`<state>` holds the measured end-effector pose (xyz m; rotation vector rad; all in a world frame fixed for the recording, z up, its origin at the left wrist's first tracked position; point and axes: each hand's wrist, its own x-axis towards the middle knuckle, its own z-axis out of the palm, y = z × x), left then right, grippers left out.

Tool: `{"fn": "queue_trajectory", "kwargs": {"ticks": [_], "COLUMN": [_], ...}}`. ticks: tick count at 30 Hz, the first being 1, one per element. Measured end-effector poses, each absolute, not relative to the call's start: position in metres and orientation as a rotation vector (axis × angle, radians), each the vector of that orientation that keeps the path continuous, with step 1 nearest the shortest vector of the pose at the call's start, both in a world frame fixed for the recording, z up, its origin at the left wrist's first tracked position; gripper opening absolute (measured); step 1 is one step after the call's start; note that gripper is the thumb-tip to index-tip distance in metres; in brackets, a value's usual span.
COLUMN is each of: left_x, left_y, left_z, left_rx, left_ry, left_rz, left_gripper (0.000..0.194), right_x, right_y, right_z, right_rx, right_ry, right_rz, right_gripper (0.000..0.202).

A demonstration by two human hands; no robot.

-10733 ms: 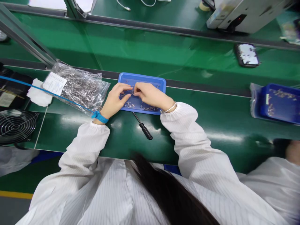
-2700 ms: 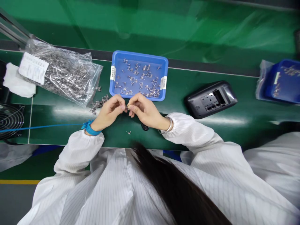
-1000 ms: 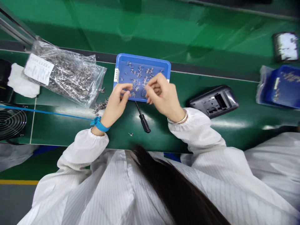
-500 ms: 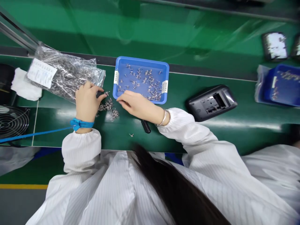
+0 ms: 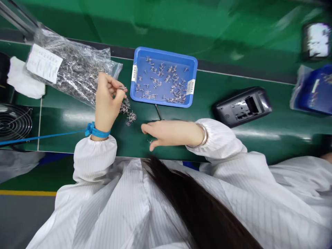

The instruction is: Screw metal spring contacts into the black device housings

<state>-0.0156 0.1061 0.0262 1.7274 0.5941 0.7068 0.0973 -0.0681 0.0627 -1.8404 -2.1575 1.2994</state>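
My left hand (image 5: 110, 95) pinches a small metal part (image 5: 122, 88) between thumb and fingers, above a loose pile of metal parts (image 5: 131, 117) on the green bench. My right hand (image 5: 166, 133) is lower, in front of the blue tray (image 5: 166, 103), with thumb and forefinger apart on either side of a single metal part (image 5: 149, 141) lying on the bench. Many small metal parts are scattered inside the tray. A clear bag (image 5: 77, 69) full of such parts lies beyond my left hand. The thin shaft of a tool (image 5: 158, 112) shows between the tray and my right hand.
A black plastic housing (image 5: 242, 107) lies right of the tray. Farther right are a second blue tray (image 5: 315, 91) and a dark device (image 5: 316, 39). At the left are a fan grille (image 5: 14, 121), a white cloth (image 5: 24, 77) and my blue wrist cord (image 5: 52, 136).
My right hand has moved from the tray's front left corner down to the lone part, and its fingers have spread. My left hand has turned and lifted, a metal part now showing in its fingertips.
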Motion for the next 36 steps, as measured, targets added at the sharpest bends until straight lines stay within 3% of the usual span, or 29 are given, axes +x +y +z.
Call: {"fn": "queue_trajectory", "kwargs": {"ticks": [5, 8, 11, 14, 17, 22, 26, 28, 33, 36], "left_x": [-0.011, -0.009, -0.006, -0.002, 0.003, 0.020, 0.031, 0.030, 0.011, 0.006], "left_y": [0.097, 0.095, 0.090, 0.084, 0.077, 0.073, 0.073, 0.073, 0.070, 0.068], "left_z": [0.024, 0.022, 0.018, 0.014, 0.010, 0.006, 0.008, 0.012, 0.015, 0.011], "left_rx": [1.701, 1.678, 1.611, 1.526, 1.488, 1.638, 1.954, 2.023, 2.055, 1.909], "left_ry": [0.493, 0.482, 0.461, 0.453, 0.471, 0.385, 0.248, 0.241, 0.140, 0.201], "left_rz": [0.507, 0.453, 0.468, 0.476, 0.492, 0.561, 0.580, 0.561, 0.396, 0.364], "left_gripper": [0.019, 0.004, 0.007, 0.013, 0.020, 0.023, 0.037, 0.038, 0.018, 0.031], "right_x": [0.083, 0.101, 0.135, 0.162, 0.173, 0.165, 0.136, 0.120, 0.119, 0.134], "right_y": [-0.081, -0.074, -0.068, -0.068, -0.066, -0.067, -0.076, -0.079, -0.072, -0.069], "right_z": [0.045, 0.050, 0.056, 0.051, 0.044, 0.051, 0.056, 0.051, 0.039, 0.042], "right_rx": [-1.722, -1.726, -1.867, -2.067, -2.100, -2.031, -2.025, -2.069, -2.026, -1.960], "right_ry": [-2.244, -2.221, -1.990, -1.706, -1.562, -1.732, -2.047, -2.128, -1.977, -1.707], "right_rz": [1.290, 1.250, 1.018, 0.572, 0.411, 0.602, 0.906, 0.894, 0.920, 0.784], "right_gripper": [0.008, 0.007, 0.007, 0.022, 0.032, 0.011, 0.021, 0.017, 0.014, 0.009]}}
